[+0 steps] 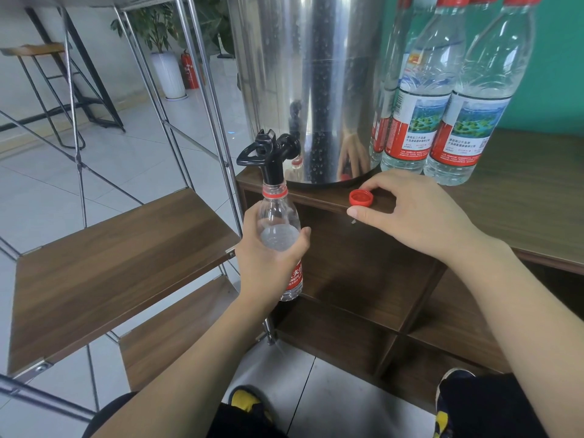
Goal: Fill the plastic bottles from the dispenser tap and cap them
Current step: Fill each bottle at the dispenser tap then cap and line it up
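My left hand (268,260) grips the uncapped bottle (279,238) under the tap (271,153) while my right hand (410,213) pinches the cap (361,197) at three o'clock of it: any tilt risks spillage.

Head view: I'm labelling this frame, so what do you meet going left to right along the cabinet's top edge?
Black tap with the bottle under it, gripped by the left hand → red cap → right hand → capped bottles standing at the far right.
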The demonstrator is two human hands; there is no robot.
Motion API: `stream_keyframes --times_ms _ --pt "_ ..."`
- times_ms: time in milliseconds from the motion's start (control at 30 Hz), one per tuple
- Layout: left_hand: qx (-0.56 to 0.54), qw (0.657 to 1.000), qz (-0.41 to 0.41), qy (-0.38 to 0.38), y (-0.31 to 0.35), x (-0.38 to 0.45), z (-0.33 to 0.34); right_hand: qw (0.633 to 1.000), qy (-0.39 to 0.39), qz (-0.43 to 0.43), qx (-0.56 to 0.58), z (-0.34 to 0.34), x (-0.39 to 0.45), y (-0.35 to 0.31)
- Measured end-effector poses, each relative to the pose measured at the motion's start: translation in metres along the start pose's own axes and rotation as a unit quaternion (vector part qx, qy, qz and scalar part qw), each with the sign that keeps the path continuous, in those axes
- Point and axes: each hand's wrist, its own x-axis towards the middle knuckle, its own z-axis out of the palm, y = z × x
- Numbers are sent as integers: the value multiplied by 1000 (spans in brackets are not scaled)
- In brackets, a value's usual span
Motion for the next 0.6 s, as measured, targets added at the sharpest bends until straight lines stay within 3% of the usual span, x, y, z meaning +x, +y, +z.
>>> stream_keyframes --times_ms 600 --pt "15 1000 -5 6 -3 1 -1 1000 4 -4 4 2 1 2"
